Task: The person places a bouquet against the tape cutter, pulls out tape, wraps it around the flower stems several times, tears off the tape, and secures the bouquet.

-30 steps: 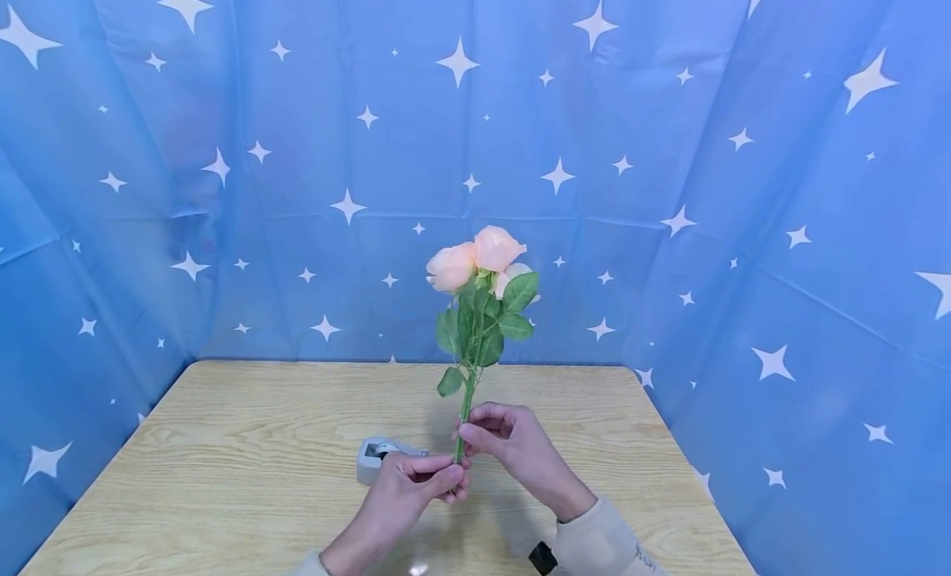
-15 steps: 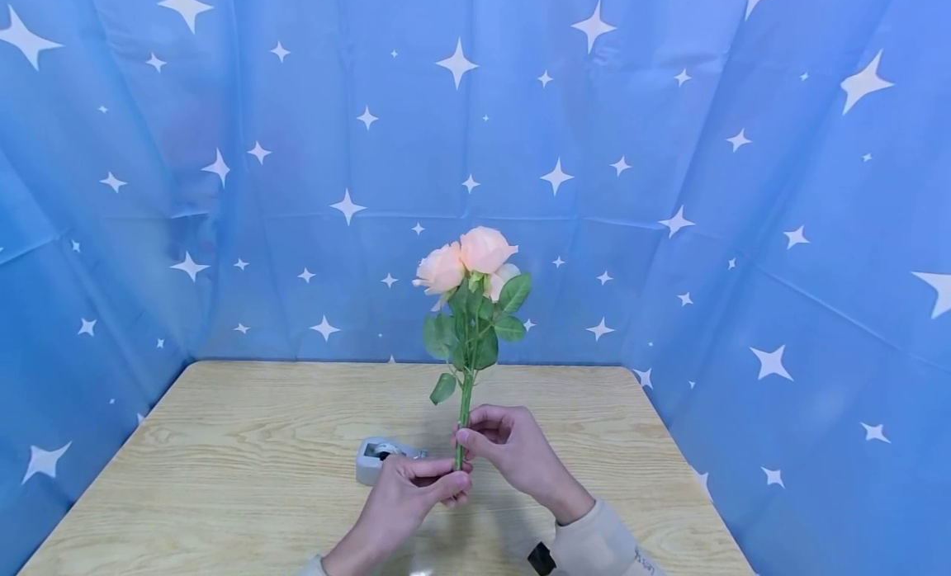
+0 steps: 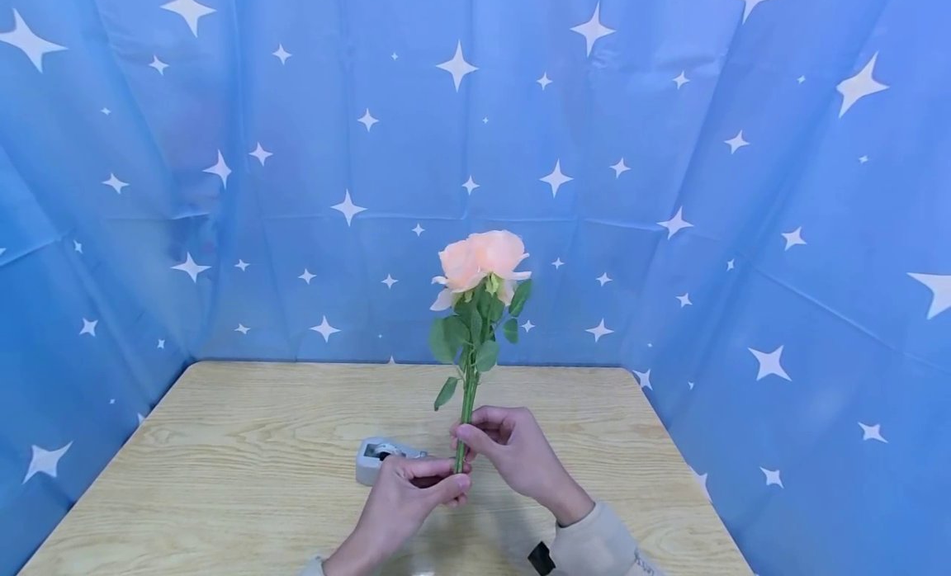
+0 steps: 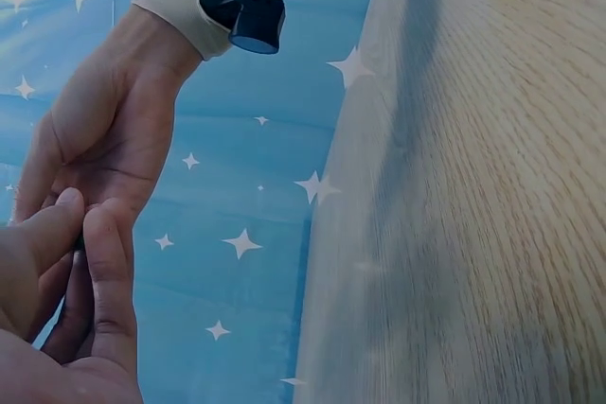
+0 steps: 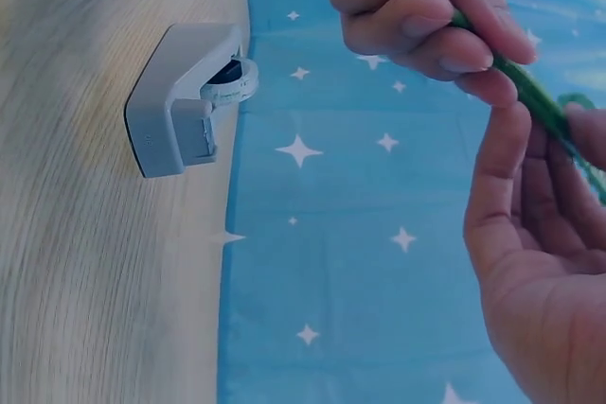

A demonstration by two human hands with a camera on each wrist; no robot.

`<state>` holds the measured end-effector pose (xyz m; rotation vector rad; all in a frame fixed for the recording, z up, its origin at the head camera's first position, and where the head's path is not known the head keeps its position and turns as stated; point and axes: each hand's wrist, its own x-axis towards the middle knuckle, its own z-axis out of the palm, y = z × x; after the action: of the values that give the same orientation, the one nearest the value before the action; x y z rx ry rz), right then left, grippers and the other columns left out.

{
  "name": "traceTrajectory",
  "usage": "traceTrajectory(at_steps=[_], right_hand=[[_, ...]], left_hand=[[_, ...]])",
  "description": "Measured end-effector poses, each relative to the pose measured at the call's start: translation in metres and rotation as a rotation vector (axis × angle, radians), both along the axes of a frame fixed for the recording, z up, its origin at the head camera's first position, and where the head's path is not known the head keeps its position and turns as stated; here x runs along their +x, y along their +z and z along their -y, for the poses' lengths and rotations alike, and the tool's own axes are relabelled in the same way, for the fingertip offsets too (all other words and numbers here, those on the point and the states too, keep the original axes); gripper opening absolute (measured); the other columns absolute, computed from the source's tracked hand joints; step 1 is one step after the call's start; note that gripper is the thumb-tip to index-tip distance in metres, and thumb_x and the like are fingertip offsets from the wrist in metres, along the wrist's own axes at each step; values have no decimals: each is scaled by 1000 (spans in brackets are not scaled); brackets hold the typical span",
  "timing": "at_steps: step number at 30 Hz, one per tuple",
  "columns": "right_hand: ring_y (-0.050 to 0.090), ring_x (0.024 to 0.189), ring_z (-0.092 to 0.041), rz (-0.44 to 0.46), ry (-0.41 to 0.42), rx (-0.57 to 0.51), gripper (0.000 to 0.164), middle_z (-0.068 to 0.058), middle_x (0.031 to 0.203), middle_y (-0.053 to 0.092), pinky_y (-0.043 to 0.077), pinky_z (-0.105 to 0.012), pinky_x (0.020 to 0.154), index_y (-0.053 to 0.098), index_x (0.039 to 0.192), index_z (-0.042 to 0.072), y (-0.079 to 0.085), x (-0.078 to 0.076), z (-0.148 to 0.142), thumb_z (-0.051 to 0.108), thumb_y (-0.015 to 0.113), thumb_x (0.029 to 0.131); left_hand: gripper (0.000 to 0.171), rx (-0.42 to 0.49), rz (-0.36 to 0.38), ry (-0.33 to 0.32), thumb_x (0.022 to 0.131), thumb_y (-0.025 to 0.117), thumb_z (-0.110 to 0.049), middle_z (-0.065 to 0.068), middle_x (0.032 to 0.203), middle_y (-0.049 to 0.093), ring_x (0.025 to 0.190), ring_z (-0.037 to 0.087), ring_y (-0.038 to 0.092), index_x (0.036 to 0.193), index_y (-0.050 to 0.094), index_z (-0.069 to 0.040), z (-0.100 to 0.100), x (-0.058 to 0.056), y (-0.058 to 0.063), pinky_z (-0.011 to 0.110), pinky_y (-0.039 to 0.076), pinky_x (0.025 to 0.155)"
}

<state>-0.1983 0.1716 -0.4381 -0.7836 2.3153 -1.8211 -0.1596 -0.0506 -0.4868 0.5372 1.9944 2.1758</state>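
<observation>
A small bunch of pale pink roses (image 3: 499, 252) with green leaves stands upright in front of me, its stems (image 5: 533, 101) gathered close together. My left hand (image 3: 401, 493) pinches the stem ends between thumb and fingers. Just above it, my right hand (image 3: 520, 456) grips the same stems with thumb and fingertips. Seen from the right wrist, both hands sit close together along the green stems. The left wrist view shows the fingers of both hands meeting, and the stems are mostly hidden there.
A grey tape dispenser (image 3: 369, 462) with a roll of tape stands on the wooden table (image 3: 245, 444), just behind and left of my left hand. A blue curtain with white stars (image 3: 416, 147) hangs around the table's back and sides.
The roses have turned about their stems: the blooms now overlap and the right-hand leaves appear narrower. The flower heads shifted left, then back right. Both hands keep nearly the same place.
</observation>
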Motion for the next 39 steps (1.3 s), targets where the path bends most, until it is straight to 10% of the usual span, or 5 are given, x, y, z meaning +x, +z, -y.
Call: traceTrajectory(at_steps=[6,16,26,34,39], right_hand=[[80,81,-28,-82,-2,0,19,-17,99,85,68,-28,78,86,115,11,-2,0,3,20,70,119],[75,80,-3,-116,16,-15,22,-20,102,86,66,-26,74,84,119,6,-1,0,4,17,65,122],[81,132,-11,3,19,-24,28,-21,120,87,69,-28,105,85,118,5,0,2,5,26,66,122],[81,94,-9,-60,-32,-39,20,-17,105,88,67,-26,88,87,116,11,-1,4,7,21,71,119],[83,98,-14,-82,-15,-55,18,-22,100,86,67,-28,97,84,114,6,-3,2,8,16,71,118]], left_hand=[[18,-45,4,29,104,89,-12,15,100,90,85,7,83,117,89,1,0,0,1,22,70,83],[31,15,-15,-91,114,77,-14,28,117,86,92,8,86,132,81,11,6,-2,-1,26,73,89],[26,10,-6,-47,110,83,-15,11,105,90,87,8,86,125,86,6,9,-3,1,28,73,87],[23,-3,2,-36,108,85,-15,12,103,90,85,8,85,121,87,4,6,-3,0,27,73,86],[26,-10,3,-71,111,83,-15,24,119,87,89,7,86,125,85,6,5,-3,1,27,73,89]])
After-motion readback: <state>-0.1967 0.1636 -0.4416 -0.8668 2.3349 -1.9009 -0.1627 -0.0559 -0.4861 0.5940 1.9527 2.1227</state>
